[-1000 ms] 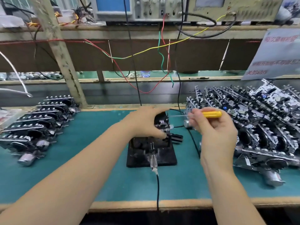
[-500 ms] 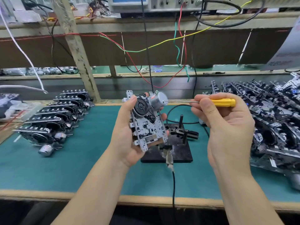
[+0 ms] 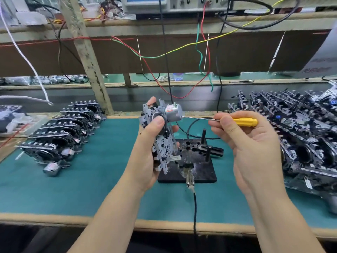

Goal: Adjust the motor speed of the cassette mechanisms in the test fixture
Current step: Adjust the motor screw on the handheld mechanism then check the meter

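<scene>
The left hand point(image 3: 151, 145) has its grip closed around a cassette mechanism point(image 3: 160, 136), held upright above the worktop point(image 3: 91, 179). The right hand point(image 3: 251, 143) pinches a yellow screwdriver point(image 3: 244, 121), its tip touching the mechanism's silver motor point(image 3: 173, 112). Below the grips sits the black test fixture point(image 3: 202, 170).
</scene>
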The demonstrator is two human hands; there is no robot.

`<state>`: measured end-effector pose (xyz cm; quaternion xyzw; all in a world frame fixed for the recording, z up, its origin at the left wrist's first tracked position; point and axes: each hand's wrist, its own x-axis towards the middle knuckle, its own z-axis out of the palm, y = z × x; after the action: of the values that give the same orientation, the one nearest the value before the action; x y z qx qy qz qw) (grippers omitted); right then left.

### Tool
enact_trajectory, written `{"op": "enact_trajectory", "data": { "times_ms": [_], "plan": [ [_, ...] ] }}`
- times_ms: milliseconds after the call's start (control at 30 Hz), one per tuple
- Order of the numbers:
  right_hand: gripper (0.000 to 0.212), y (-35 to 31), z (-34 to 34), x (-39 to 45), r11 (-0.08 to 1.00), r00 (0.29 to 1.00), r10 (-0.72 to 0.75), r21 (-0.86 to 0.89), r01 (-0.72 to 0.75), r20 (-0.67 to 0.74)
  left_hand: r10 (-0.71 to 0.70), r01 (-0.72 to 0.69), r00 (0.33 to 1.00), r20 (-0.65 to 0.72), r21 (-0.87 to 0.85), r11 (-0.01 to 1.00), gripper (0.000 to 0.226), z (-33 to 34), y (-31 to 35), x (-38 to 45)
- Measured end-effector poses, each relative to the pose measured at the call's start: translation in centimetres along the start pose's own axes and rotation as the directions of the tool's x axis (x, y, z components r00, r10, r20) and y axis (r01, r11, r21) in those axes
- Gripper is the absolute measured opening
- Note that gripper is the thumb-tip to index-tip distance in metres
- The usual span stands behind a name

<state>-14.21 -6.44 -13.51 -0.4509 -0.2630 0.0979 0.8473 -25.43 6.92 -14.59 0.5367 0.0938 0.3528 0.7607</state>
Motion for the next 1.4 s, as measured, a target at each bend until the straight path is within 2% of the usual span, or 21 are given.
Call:
{"op": "enact_trajectory", "data": {
  "times_ms": [67,133,233,433,633,767,833,967,1033,1267,1400],
  "plan": [
    [0.012,0.3,-0.2,0.1,0.998,0.998,0.065,0.021,-0.065,0.012,0.074,-0.074,0.997,0.001,0.074,0.995,0.069,-0.1,-0.1,0.1],
    [0.013,0.3,-0.5,0.3,0.997,0.997,0.071,0.003,-0.071,0.011,0.104,-0.107,0.994,0.025,0.145,0.984,0.067,-0.3,0.0,0.3],
    [0.015,-0.3,-0.9,1.0,0.998,0.997,0.045,-0.056,-0.041,0.057,0.075,-0.081,0.996,0.042,0.172,0.982,0.066,-0.6,-0.1,0.6],
    [0.014,-0.6,-1.3,1.7,0.993,0.987,0.102,-0.071,-0.093,0.127,0.044,-0.048,0.999,0.027,0.173,0.984,0.066,-0.7,-0.6,0.5],
    [0.018,-0.2,-1.0,1.7,0.993,0.987,0.102,-0.063,-0.095,0.121,0.049,-0.052,0.999,0.019,0.243,0.969,0.064,-0.8,-0.5,0.4],
    [0.015,-0.1,-0.9,1.6,0.994,0.996,0.056,-0.093,-0.049,0.070,0.045,-0.068,0.996,0.073,0.344,0.937,0.068,-0.7,-0.6,0.1],
    [0.008,0.1,-0.8,1.4,0.993,0.998,0.021,-0.116,-0.015,0.053,0.007,-0.021,0.999,0.053,0.274,0.962,0.069,-0.5,-1.2,-0.1],
    [0.008,0.7,-1.1,1.1,0.980,1.000,-0.029,-0.196,0.028,0.002,-0.106,0.107,0.994,-0.024,0.052,0.993,0.082,-0.1,-1.5,-0.5],
    [0.007,1.0,-1.5,1.1,0.971,0.999,-0.050,-0.235,0.047,-0.004,-0.106,0.107,0.994,-0.031,0.041,0.993,0.082,0.0,-1.4,-0.6],
    [0.009,1.0,-1.5,0.8,0.983,0.998,-0.051,-0.179,0.043,-0.038,-0.147,0.147,0.989,-0.019,-0.001,0.989,0.089,0.0,-1.2,-0.7],
    [0.005,0.9,-1.3,0.4,0.972,0.997,-0.073,-0.223,0.072,0.004,-0.097,0.098,0.995,-0.022,0.004,0.995,0.083,0.1,-1.3,-0.8]
  ]
}}
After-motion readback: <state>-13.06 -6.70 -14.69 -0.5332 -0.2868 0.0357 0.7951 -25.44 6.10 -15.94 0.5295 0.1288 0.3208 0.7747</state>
